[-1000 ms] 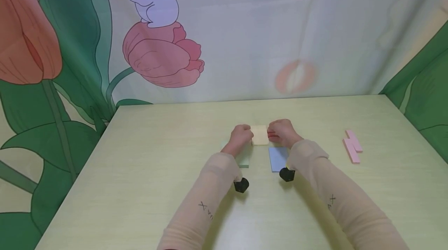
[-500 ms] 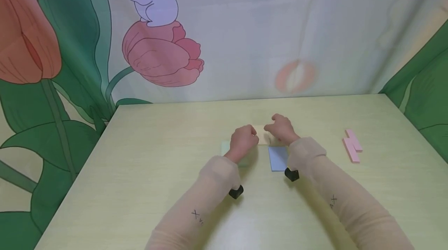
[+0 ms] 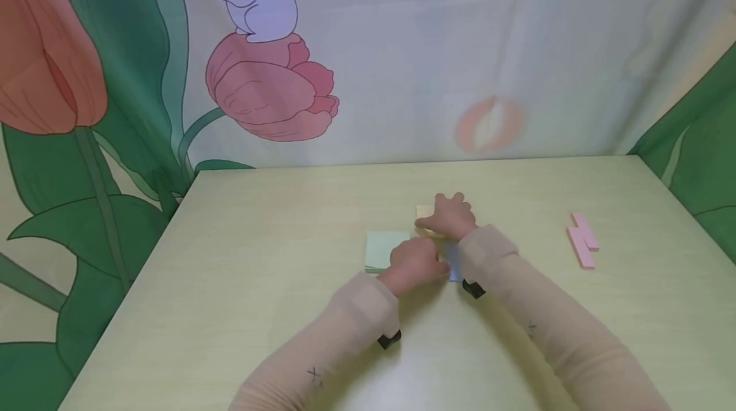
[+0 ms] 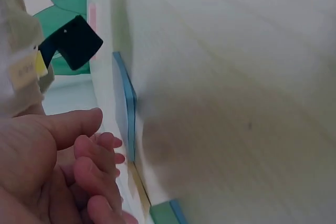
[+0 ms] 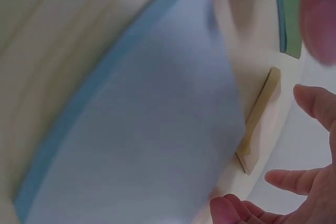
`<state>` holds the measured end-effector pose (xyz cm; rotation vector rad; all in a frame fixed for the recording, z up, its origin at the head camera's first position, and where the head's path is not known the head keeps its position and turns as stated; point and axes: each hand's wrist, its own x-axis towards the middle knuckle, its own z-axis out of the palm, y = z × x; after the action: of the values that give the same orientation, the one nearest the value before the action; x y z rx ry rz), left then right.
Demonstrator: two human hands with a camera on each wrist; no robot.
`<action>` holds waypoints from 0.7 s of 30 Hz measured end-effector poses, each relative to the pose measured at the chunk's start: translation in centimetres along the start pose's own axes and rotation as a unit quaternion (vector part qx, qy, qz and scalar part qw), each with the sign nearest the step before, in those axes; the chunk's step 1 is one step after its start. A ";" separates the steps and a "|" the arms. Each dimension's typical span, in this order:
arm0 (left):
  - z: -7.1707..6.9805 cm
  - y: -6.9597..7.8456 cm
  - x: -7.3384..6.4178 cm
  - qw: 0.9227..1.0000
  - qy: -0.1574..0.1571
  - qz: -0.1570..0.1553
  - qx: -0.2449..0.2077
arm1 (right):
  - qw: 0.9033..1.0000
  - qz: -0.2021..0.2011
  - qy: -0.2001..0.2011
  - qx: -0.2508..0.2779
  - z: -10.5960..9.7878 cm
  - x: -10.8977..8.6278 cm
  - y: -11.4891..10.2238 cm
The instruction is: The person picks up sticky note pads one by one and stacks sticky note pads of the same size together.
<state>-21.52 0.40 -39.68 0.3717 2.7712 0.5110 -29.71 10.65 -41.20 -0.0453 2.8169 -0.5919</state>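
In the head view my left hand (image 3: 416, 262) hovers between a green sticky-note pad (image 3: 382, 248) and a blue one (image 3: 453, 263), its fingers loosely bent. The left wrist view shows no object between that thumb and those fingers. My right hand (image 3: 451, 216), fingers spread, is over a pale yellow sticky-note pad (image 3: 424, 211) and hides most of it. Seen from the right wrist, the blue pad (image 5: 147, 114) lies large and close, with the yellow pad (image 5: 260, 121) beyond it. Those right fingers (image 5: 294, 180) stay apart from both pads.
Two pink strips (image 3: 582, 240) lie side by side, offset, at the right of the pale wooden table (image 3: 259, 270). A printed curtain (image 3: 391, 66) hangs behind the far edge. Black wrist devices (image 3: 474, 288) sit under both sleeves.
My left hand has left the yellow pad and come nearer and slightly right, uncovering the green pad. My right hand has let go of the yellow pad's side and moved left over it, fingers spreading.
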 end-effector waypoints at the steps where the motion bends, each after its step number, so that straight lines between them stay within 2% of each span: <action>1: 0.2 0.0 0.0 1.000 0.000 0.005 0.000 | 1.000 -0.001 0.001 -0.003 0.2 0.1 0.0; 6: 0.9 0.4 0.2 0.999 0.015 0.029 0.000 | 1.000 -0.015 0.010 -0.024 0.9 0.2 -0.4; 13: 1.7 0.5 0.7 1.000 0.015 0.020 0.009 | 0.998 -0.018 0.013 -0.065 1.4 0.4 -0.9; 21: 2.0 0.6 0.8 0.999 0.023 0.027 0.008 | 0.998 -0.005 -0.002 -0.069 0.7 -0.2 -1.2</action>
<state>-21.48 1.75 -41.42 0.4459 2.8176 0.5167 -29.34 9.25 -41.31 -0.0871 2.8509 -0.3980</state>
